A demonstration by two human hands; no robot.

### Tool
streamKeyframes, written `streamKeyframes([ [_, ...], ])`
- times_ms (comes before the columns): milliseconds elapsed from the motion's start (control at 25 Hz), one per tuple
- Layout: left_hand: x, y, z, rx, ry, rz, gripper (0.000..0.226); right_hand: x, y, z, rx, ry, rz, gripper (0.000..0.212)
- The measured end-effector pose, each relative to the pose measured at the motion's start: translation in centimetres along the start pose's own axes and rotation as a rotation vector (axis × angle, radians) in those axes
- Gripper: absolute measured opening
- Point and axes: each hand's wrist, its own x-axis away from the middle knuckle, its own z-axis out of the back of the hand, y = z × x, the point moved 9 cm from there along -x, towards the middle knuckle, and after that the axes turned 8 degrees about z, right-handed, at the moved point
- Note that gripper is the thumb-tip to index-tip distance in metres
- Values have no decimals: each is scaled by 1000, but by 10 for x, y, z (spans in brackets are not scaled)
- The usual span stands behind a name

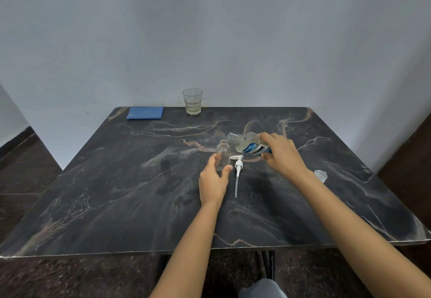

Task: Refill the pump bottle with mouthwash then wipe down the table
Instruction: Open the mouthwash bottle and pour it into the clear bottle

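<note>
Head view, looking down on a dark marbled desk (116, 181) against a pale wall. The pump bottle (223, 154), small and clear, stands upright near the desk's middle with its neck open; it looks empty or close to it. The left hand (213, 181) grips its lower body, thumb on one side and fingers wrapped round the other. The right hand (283, 155) is curled round the base end of the mouthwash bottle (250, 145), which is tipped well over, its open mouth just above and beside the small bottle's neck. Pale liquid pools along the lower side of the tipped bottle; whether any is flowing cannot be made out. The pump head (238, 167) lies flat on the desk just right of the small bottle, tube pointing toward the person. A translucent cap (320, 175) sits near the right forearm. A folded blue cloth (145, 113) and a glass (192, 101) sit at the far edge, well apart from the work. Judged step: the start of the pour. The next move calls for bringing the two mouths into line and tipping slowly, since the neck is narrow and spills look likely. Refitting the pump and wiping are yet to come.
</note>
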Motion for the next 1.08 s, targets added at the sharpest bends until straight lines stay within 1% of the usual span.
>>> streamKeyframes([
  [160,0,1,1,-19,9,9,50,-3,-3,8,69,-25,4,48],
  [520,4,3,3,28,4,4,50,-8,-9,18,129,-93,17,51],
  [1080,2,2,3,14,10,16,51,-13,-14,27,216,-127,36,51],
])
